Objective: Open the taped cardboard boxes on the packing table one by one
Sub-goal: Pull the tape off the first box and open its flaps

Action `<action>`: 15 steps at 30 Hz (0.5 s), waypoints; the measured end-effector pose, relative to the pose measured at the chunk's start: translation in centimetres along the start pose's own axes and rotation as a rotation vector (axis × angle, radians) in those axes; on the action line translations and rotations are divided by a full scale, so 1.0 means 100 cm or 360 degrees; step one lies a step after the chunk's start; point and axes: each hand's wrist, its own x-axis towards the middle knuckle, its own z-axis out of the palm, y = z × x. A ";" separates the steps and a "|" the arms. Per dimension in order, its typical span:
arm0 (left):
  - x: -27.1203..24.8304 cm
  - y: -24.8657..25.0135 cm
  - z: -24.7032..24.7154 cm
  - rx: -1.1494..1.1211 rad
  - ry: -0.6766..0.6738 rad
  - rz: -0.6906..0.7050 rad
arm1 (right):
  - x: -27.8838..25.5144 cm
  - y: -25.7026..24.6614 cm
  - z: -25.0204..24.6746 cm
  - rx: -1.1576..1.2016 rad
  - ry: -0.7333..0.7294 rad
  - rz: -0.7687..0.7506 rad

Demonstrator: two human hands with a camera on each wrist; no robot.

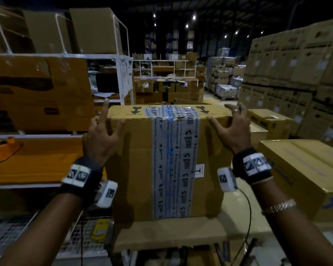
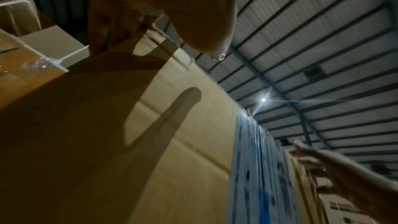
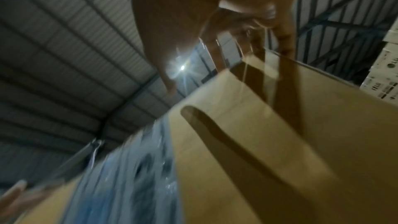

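Note:
A tall cardboard box stands on the packing table, with a wide strip of printed white-and-blue tape running down its front and over its top. My left hand is at the box's upper left corner, fingers spread, index finger pointing up, holding nothing. At the upper right corner my right hand spreads its fingers over the top edge, thumb against the front face. Both wrist views show the box and tape close up, with finger shadows on the cardboard.
Another closed box lies on the table at the right, a smaller one behind it. An orange tape dispenser sits on the orange shelf at the left. A wire basket is lower left. Stacked cartons fill the right background.

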 end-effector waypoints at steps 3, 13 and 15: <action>0.039 -0.001 -0.004 0.0083 -0.0181 -0.0240 | 0.041 -0.010 -0.009 -0.0276 -0.0304 0.0208; 0.061 -0.031 -0.007 -0.0296 -0.0682 -0.0267 | 0.063 -0.007 -0.011 -0.0028 -0.0881 0.0652; 0.055 -0.030 -0.014 -0.0298 -0.0662 -0.0147 | 0.048 -0.008 -0.021 -0.0014 -0.0766 0.0560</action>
